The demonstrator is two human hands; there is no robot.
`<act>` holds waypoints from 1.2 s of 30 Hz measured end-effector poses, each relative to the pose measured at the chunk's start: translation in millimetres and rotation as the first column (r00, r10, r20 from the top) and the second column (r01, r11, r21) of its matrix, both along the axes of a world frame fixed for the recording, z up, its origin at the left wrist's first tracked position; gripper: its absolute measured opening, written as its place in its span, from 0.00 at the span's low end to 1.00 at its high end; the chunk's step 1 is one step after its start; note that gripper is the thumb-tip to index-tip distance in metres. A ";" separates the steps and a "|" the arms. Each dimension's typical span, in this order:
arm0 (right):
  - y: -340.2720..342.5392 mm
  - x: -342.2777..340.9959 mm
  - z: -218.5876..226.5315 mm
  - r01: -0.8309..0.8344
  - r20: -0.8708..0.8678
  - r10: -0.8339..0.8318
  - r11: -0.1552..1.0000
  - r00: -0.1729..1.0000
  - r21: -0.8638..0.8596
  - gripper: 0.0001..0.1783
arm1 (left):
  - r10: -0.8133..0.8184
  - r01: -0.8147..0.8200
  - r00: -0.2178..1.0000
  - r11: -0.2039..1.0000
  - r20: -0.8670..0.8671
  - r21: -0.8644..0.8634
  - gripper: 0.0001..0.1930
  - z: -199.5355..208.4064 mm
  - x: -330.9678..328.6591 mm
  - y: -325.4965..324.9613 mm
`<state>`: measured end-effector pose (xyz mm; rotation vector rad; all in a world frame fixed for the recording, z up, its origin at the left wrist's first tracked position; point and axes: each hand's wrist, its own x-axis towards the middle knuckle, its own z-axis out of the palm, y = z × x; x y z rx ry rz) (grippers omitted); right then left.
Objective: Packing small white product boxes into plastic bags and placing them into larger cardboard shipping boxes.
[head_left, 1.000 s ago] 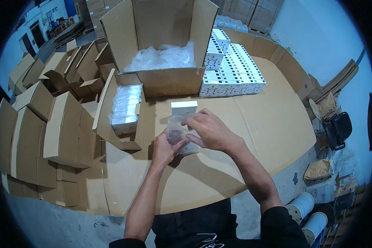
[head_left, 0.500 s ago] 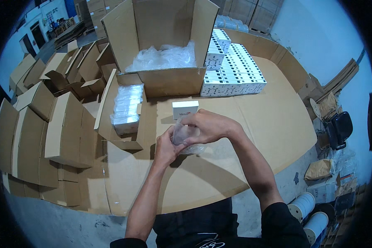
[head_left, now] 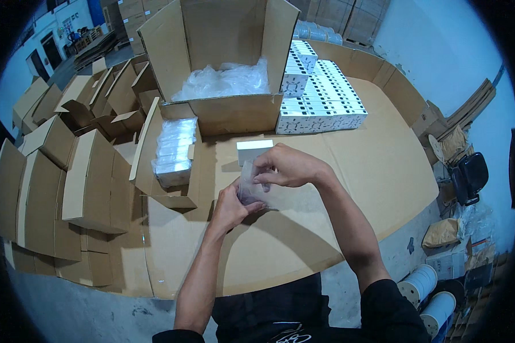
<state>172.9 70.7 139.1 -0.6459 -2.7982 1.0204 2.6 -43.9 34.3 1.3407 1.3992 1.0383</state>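
Observation:
A clear plastic bag [head_left: 247,188] is held between my two hands over the middle of the cardboard-topped table. My left hand [head_left: 231,207] is closed on its lower left side, with the thumb stretched along the bottom of the film. At the bag's upper part my right hand [head_left: 292,167] has its fingers curled against the film; the exact grip is partly hidden. Just beyond my hands lies a small white box [head_left: 254,150], partly covered by the right hand.
An open carton [head_left: 240,114] of clear bags [head_left: 226,79] stands at the back. Left of my hands, a smaller carton [head_left: 177,201] holds several bagged white boxes [head_left: 173,151]. Stacked white boxes [head_left: 323,106] stand back right. Empty brown cartons [head_left: 88,177] crowd the left.
The bag hangs more upright and spread between my hands. My right hand has shifted slightly, its fingers more curled, and my left thumb has straightened along the bag's bottom.

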 end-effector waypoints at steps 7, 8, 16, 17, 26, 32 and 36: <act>11.5 1.3 -15.5 0.128 -0.343 -0.234 0.943 0.910 -0.307 0.08 | 0.028 -0.028 1.000 0.999 0.002 0.015 0.32 -12.4 -5.1 1.4; 14.6 5.3 -19.8 0.126 -0.456 -0.326 0.901 0.828 -0.415 0.08 | 0.036 -0.037 0.999 0.999 0.028 0.033 0.32 -13.3 -4.1 2.3; 34.8 39.1 -107.8 0.353 -0.640 -0.681 0.732 0.356 -0.583 0.19 | 0.018 -0.020 0.997 0.999 0.073 0.036 0.26 -7.7 -0.4 2.0; 30.6 37.0 -114.8 0.351 -0.642 -0.682 0.731 0.352 -0.585 0.19 | 0.036 -0.041 0.998 0.996 0.057 0.078 0.25 -9.4 -1.1 2.0; 20.4 10.2 -129.7 0.258 -0.628 -0.596 0.795 0.500 -0.549 0.35 | 0.059 -0.061 0.991 0.998 0.124 0.018 0.27 -16.3 -8.4 5.2; 22.3 9.7 -133.5 0.254 -0.624 -0.589 0.799 0.514 -0.545 0.30 | 0.059 -0.061 0.995 0.998 0.081 0.027 0.29 -12.3 -6.6 4.2; 20.8 8.5 -129.5 0.270 -0.652 -0.606 0.792 0.455 -0.547 0.29 | 0.050 -0.051 0.996 0.999 0.073 0.019 0.29 -16.9 -9.3 5.0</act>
